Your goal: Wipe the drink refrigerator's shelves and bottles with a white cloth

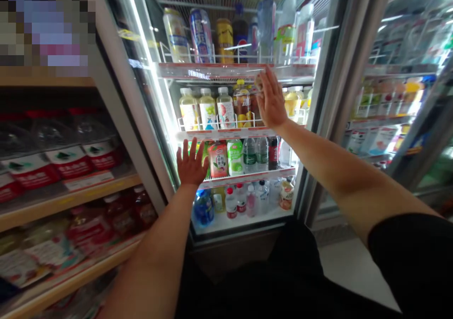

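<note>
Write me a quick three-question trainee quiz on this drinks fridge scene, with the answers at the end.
1. Which is higher in the picture, the left hand or the right hand?
2. True or false: the left hand is clenched into a fist.
3. What colour is the can just left of the orange-yellow can? A) green B) blue C) red

Key: 1. right hand; 2. false, its fingers are spread; 3. B, a blue can.

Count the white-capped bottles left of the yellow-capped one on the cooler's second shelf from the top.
3. In a row: the leftmost bottle, the middle bottle, and the third bottle, next to the yellow-capped bottle. More may be hidden behind.
</note>
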Tool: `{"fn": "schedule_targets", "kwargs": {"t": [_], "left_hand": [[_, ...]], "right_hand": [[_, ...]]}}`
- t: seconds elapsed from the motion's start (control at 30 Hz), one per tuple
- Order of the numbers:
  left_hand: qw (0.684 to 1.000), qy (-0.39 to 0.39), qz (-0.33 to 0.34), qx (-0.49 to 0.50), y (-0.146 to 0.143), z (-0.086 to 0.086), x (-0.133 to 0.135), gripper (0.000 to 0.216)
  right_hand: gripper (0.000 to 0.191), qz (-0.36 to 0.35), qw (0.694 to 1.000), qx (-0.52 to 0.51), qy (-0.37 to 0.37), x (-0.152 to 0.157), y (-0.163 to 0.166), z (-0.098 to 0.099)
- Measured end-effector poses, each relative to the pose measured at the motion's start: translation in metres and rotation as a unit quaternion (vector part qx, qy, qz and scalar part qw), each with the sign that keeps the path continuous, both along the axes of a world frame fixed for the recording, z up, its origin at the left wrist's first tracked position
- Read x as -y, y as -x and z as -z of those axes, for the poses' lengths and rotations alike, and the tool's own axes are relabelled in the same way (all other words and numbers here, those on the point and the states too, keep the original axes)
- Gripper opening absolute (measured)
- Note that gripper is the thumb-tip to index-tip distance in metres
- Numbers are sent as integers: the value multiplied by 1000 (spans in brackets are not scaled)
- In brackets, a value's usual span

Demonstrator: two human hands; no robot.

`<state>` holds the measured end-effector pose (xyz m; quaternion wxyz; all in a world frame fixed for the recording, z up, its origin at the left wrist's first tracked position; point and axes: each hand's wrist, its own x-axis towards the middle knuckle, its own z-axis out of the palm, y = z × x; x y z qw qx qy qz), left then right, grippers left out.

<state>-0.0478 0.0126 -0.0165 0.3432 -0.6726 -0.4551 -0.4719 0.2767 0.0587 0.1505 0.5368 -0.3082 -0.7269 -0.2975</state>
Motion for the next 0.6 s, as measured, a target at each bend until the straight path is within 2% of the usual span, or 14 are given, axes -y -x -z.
{"fn": "schedule_targets", "kwargs": {"t": [0.13, 0.2, 0.27, 0.37, 0.43, 0.5, 0.6], "left_hand": [[1000, 8, 9, 4, 1, 1, -1, 55], [1000, 12, 11, 5, 1, 1, -1, 55], [1000, 7, 6, 1, 1, 1, -1, 54], [1000, -6, -4, -6, 1, 1, 0, 53], [1000, -9, -1, -4, 0, 0, -1, 53], [1000, -7, 3, -2, 0, 0, -1, 53], [1000, -5, 2, -1, 1, 1, -1, 53]], "right_hand": [[58, -13, 987, 161, 4, 14, 23, 23], [53, -25, 976, 216, 5, 15, 28, 23], [51, -31, 983, 180, 1, 10, 29, 10], [52, -34, 999, 23, 0, -2, 27, -16], [55, -37, 998, -42, 7, -5, 27, -25], [58, -38, 999, -22, 17, -2, 30, -24], [62, -40, 994, 96, 23, 8, 28, -23]]}}
